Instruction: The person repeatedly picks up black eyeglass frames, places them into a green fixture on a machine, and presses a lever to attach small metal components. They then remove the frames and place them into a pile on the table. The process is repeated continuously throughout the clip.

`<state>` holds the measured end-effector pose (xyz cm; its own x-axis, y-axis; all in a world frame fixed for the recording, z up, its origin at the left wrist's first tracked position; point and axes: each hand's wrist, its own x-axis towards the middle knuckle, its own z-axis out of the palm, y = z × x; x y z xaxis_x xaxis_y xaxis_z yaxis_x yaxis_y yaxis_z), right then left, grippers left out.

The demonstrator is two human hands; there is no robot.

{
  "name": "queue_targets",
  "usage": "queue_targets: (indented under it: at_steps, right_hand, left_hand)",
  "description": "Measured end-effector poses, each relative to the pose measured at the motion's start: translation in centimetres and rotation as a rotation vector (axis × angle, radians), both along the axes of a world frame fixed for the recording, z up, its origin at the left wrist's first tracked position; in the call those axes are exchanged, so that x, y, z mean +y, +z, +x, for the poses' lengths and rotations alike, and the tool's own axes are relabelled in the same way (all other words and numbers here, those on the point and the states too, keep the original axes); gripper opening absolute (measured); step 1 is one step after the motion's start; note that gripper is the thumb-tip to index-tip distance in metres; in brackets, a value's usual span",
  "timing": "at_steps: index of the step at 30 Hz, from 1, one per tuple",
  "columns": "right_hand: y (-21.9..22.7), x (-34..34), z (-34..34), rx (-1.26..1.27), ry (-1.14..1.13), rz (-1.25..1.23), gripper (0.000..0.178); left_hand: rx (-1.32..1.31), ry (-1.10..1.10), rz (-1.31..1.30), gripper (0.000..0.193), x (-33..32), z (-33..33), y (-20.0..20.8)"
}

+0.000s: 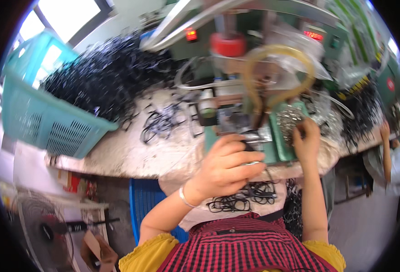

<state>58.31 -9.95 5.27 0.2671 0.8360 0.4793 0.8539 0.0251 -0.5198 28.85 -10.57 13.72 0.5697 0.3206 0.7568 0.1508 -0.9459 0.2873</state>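
My left hand, with a bracelet at the wrist, is closed around a black glasses frame at the front of the bench machine's metal fixture. Most of that frame is hidden by my fingers. To its right, my right hand reaches into a green tray holding a heap of small shiny metal parts. The fingertips of that hand are bent together at the heap's edge; what they pinch is too small to make out. Several black glasses frames lie on the cloth at my lap.
A large pile of black frames spills from a turquoise basket at the left. Loose frames lie on the covered table. Above my hands hang the machine's red collar and a yellowish hose. Another person's arm shows far right.
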Motion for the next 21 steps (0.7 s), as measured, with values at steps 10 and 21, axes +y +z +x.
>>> queue_targets:
  at_steps: [10, 21]
  right_hand:
    - [-1.3, 0.2, -1.1, 0.133, 0.059, 0.174, 0.016]
    - [-0.3, -0.3, -1.7, 0.498, 0.025, 0.099, 0.017]
  left_hand:
    - [-0.648, -0.992, -0.748, 0.007, -6.4, 1.5, 7.3]
    - [-0.122, 0.636, -0.334, 0.011, 3.5, -10.5, 2.3]
